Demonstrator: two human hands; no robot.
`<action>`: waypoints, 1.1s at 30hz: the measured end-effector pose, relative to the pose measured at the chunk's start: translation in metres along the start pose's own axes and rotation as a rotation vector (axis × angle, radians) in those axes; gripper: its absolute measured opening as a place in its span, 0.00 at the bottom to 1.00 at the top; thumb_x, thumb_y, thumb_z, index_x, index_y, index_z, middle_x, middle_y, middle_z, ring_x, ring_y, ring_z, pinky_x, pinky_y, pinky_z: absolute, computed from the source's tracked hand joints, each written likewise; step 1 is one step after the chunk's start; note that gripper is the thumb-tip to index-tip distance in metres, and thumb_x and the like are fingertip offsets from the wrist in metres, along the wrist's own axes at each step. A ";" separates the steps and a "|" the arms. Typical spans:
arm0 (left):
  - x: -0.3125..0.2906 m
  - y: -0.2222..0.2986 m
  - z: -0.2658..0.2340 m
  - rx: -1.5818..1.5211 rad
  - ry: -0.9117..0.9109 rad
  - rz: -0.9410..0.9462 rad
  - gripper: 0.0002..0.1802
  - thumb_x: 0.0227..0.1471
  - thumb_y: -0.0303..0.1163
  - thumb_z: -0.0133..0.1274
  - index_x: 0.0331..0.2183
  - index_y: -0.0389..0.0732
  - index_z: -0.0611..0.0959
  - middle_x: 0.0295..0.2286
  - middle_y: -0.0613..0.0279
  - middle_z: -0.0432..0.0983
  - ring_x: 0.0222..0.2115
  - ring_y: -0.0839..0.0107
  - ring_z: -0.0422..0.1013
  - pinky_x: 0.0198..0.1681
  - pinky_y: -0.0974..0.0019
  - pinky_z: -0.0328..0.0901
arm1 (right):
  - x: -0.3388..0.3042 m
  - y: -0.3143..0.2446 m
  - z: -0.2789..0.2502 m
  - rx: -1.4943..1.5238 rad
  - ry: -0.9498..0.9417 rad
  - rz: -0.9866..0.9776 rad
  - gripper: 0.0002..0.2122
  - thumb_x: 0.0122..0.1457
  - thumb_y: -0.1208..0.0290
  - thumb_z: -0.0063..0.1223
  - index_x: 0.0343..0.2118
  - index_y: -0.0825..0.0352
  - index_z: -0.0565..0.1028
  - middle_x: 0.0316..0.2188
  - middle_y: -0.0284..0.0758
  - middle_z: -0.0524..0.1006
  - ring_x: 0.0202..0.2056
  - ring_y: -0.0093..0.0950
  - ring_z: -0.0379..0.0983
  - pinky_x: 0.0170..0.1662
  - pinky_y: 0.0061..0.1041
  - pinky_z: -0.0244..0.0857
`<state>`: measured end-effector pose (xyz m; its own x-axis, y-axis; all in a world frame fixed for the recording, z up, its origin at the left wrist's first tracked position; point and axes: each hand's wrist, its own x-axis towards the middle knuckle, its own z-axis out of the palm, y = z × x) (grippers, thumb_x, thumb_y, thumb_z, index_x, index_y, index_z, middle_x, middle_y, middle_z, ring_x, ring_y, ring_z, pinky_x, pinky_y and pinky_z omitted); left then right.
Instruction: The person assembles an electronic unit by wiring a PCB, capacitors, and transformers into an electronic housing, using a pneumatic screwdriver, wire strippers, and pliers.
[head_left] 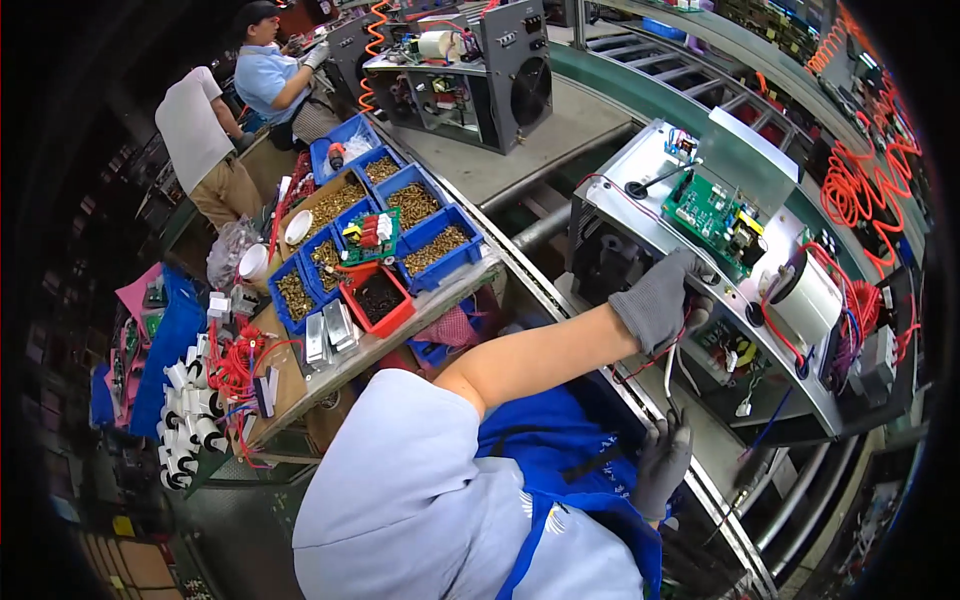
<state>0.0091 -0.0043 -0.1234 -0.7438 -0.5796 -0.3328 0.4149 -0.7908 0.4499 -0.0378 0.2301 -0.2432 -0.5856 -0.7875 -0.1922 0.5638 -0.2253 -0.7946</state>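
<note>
A welder-like electrical machine (625, 235) with its side uncovered stands ahead to my right. A green circuit board (708, 212) is mounted on its pale metal panel. My left hand (660, 292), in a grey glove, reaches across to the panel's front edge. Its fingers are bent closed there, and what they grip is hidden. Lower and nearer to me is my gloved right hand (664, 462), with curled fingers at the lower end of a whitish cable (670, 372). That cable hangs from beside my left hand. Thin red and black wires run close by.
Left, a bench carries blue bins (436, 250) of brass fasteners, a red bin (378, 300) of dark screws and a loose circuit board (370, 236). White parts (188, 420) hang at its edge. Another machine (470, 80) stands farther off. Two people work at the back left.
</note>
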 end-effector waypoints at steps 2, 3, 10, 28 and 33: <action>-0.008 0.002 0.005 0.005 0.032 0.010 0.11 0.51 0.38 0.49 0.23 0.42 0.75 0.16 0.63 0.69 0.13 0.70 0.66 0.14 0.66 0.67 | 0.003 0.001 -0.001 0.008 -0.008 0.006 0.25 0.66 0.58 0.40 0.60 0.70 0.58 0.48 0.37 0.68 0.42 0.24 0.68 0.45 0.20 0.65; -0.012 0.004 0.008 0.009 0.062 0.005 0.13 0.52 0.41 0.51 0.23 0.43 0.75 0.17 0.64 0.69 0.13 0.71 0.66 0.14 0.67 0.67 | 0.004 0.003 -0.002 0.014 -0.014 -0.004 0.25 0.67 0.58 0.40 0.60 0.70 0.58 0.48 0.38 0.68 0.43 0.24 0.68 0.44 0.20 0.65; -0.007 0.004 0.006 0.229 0.065 0.049 0.12 0.55 0.45 0.54 0.34 0.46 0.80 0.20 0.70 0.72 0.16 0.77 0.69 0.17 0.71 0.67 | 0.004 0.006 0.002 0.050 0.000 -0.001 0.23 0.67 0.61 0.41 0.59 0.69 0.59 0.47 0.38 0.69 0.43 0.24 0.68 0.43 0.21 0.67; -0.047 0.015 -0.003 0.740 0.029 0.255 0.20 0.56 0.41 0.54 0.41 0.32 0.78 0.35 0.55 0.77 0.29 0.70 0.76 0.32 0.69 0.75 | 0.002 0.000 -0.011 0.046 -0.067 -0.010 0.22 0.67 0.60 0.41 0.58 0.67 0.62 0.48 0.36 0.70 0.44 0.22 0.67 0.46 0.21 0.65; -0.067 0.023 0.001 0.973 -0.074 0.371 0.20 0.56 0.42 0.53 0.31 0.30 0.81 0.24 0.57 0.78 0.21 0.73 0.75 0.20 0.72 0.72 | -0.002 -0.002 -0.007 0.047 -0.087 -0.024 0.21 0.67 0.60 0.40 0.58 0.67 0.62 0.49 0.36 0.69 0.44 0.21 0.67 0.46 0.18 0.64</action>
<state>0.0679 0.0168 -0.0904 -0.6998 -0.7143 0.0001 0.0472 -0.0461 0.9978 -0.0418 0.2367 -0.2449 -0.5475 -0.8280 -0.1210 0.5784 -0.2700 -0.7698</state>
